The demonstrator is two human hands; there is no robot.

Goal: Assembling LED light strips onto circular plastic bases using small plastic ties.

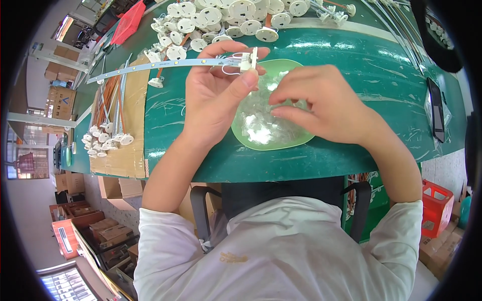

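My left hand (216, 95) is closed around the white round end cap (249, 60) of an LED strip (165, 64). The strip is narrow and pale with small yellow chips, and it reaches out to the left. Thin white wires loop beside the cap. Below and to the right sits a light green bowl (271, 147) filled with small clear plastic pieces (261, 125). Over the bowl's right part hovers my right hand (319, 103), fingers curled and a gap between thumb and forefinger. Whether a small clear piece lies at its fingertips is too fine to make out.
Many strips with white round caps (208, 16) are heaped at the table's far side. More lie on a cardboard sheet (131, 155) at left. A red basket (129, 21) stands far left, a dark phone-like device (436, 110) lies at right, and a red crate (436, 205) is on the floor.
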